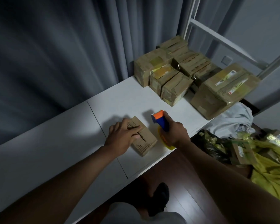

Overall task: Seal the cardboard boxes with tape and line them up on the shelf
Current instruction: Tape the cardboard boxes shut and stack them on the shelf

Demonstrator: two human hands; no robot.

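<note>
White tabletop (63, 151) carried my box (145, 139): left hand (121, 136) pressed flat on it, right hand (174, 131) gripped the tape dispenser (160, 120). Loose flaps could've wrinkled the tape.

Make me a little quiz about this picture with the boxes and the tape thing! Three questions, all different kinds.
1. True or false: the left hand rests flat on the small cardboard box.
2. Which hand grips the tape dispenser? A) left B) right C) neither
3. Fill in: the pile of taped boxes sits at the far end of the white ____.

Key
1. True.
2. B, the right hand grips it.
3. The white table.
</note>
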